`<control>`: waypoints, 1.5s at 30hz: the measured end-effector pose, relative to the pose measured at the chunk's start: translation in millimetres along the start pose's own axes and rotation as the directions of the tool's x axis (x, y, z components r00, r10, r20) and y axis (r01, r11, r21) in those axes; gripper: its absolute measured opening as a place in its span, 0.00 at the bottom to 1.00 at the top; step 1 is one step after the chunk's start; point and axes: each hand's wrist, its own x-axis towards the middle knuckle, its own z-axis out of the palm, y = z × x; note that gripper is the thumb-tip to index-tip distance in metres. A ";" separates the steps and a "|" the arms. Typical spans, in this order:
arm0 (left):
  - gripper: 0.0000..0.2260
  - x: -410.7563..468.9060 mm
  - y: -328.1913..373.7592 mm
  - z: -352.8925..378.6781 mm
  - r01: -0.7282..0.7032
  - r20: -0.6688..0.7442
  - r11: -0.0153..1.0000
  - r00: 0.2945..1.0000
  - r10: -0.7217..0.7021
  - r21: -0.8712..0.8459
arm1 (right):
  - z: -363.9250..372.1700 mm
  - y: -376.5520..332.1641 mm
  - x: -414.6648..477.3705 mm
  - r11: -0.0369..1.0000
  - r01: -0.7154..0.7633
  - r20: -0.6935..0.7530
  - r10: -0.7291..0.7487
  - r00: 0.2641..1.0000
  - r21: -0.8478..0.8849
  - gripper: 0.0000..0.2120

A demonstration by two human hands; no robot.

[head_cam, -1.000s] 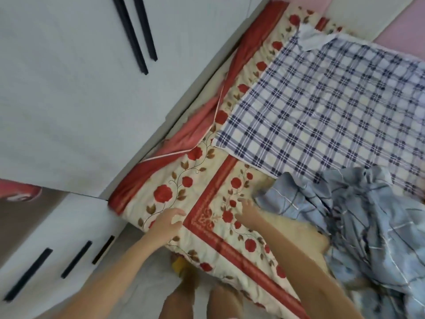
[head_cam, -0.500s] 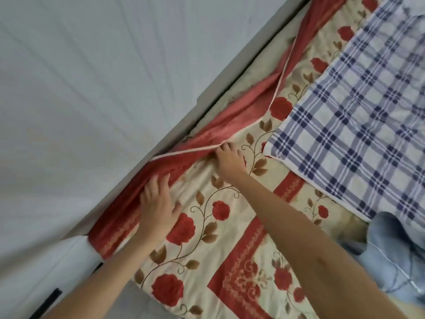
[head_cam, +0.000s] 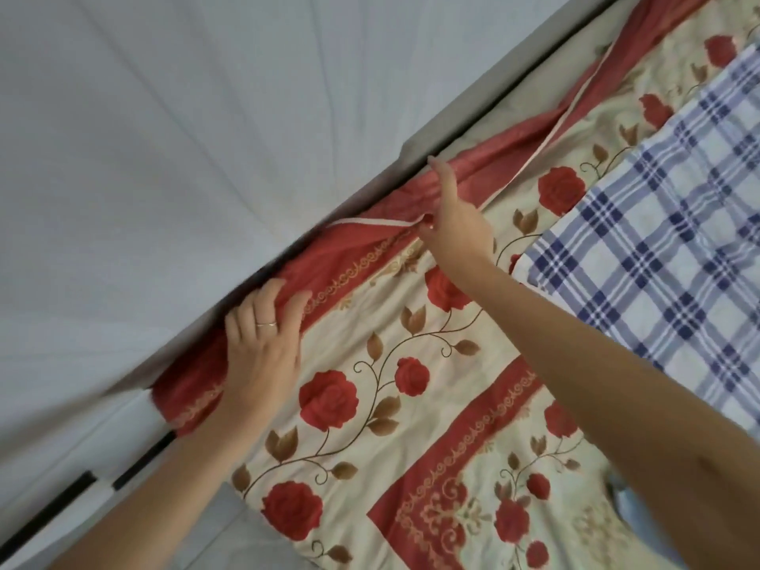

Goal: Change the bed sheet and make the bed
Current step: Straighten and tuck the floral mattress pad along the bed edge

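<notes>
A cream bed sheet with red roses [head_cam: 370, 405] covers the mattress, its red border [head_cam: 357, 244] bunched against the wardrobe. My left hand [head_cam: 263, 343], with a ring on it, presses flat on the red border where it meets the gap beside the bed. Further along, my right hand [head_cam: 452, 224] reaches out with fingers straight, laid along the folded red border, and its thumb touches the white piping [head_cam: 370, 222]. A blue and white plaid cloth [head_cam: 658, 261] lies on the floral sheet at right.
A white wardrobe [head_cam: 185, 158] stands tight against the bed's left side, with dark handles [head_cam: 61, 503] low at left. A sliver of crumpled light blue fabric [head_cam: 629, 503] shows at the lower right, partly behind my right forearm.
Both hands have moved further along the red border toward the wardrobe gap. My right hand's fingers have straightened and lifted toward the fold. The view has moved closer.
</notes>
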 end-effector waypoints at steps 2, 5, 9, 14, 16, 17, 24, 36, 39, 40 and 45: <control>0.25 -17.2 -4.5 4.3 -0.076 0.015 0.997 0.997 0.076 0.010 | 0.5 -1.0 9.2 0.997 -0.027 0.058 0.031 0.998 -0.070 0.22; 0.22 -29.9 -9.3 0.3 0.072 0.034 0.997 0.997 -0.071 -0.024 | 5.1 -7.7 17.0 0.999 0.050 0.057 -0.049 0.997 -0.021 0.12; 0.31 -37.5 -13.9 -5.7 0.351 0.215 0.927 0.923 -0.319 -0.135 | 7.6 -14.0 21.9 0.958 0.039 -0.081 -0.016 0.997 0.285 0.10; 0.22 -42.1 -13.2 -7.3 0.365 0.291 0.928 0.898 -0.330 -0.074 | 17.2 -11.5 3.5 0.929 0.170 0.248 -0.259 0.934 0.327 0.43; 0.22 -37.7 -14.9 -10.8 0.418 0.312 0.905 0.872 -0.378 -0.072 | 24.4 -2.9 -10.1 0.950 0.263 0.259 -0.299 0.918 0.166 0.44; 0.23 -33.2 -17.2 -12.5 0.450 0.334 0.890 0.852 -0.403 -0.074 | 29.2 1.8 -17.4 0.946 0.268 0.200 -0.303 0.932 0.182 0.43; 0.30 -1.8 -35.5 -29.5 0.577 0.516 0.742 0.775 -0.365 -0.342 | 55.0 -4.6 -79.6 0.919 0.375 0.189 -0.392 0.900 0.122 0.18; 0.18 0.7 -67.3 -50.3 0.920 0.919 -0.047 0.385 -0.083 -0.389 | 14.0 -61.7 -38.9 0.785 0.616 0.135 -0.619 0.774 0.065 0.19; 0.13 1.7 -52.3 -64.5 0.914 0.908 -0.101 0.402 0.115 -0.392 | 3.0 -65.4 -34.7 0.752 0.657 0.088 -0.660 0.747 0.059 0.16; 0.12 0.3 -49.3 -72.4 0.910 0.895 -0.124 0.412 0.170 -0.396 | -1.9 -68.4 -36.3 0.748 0.662 0.092 -0.663 0.743 0.049 0.18; 0.17 -10.6 -29.7 -89.8 0.882 0.837 -0.224 0.466 0.286 -0.415 | -29.1 -73.3 -48.8 0.745 0.666 0.290 -0.630 0.720 -0.034 0.36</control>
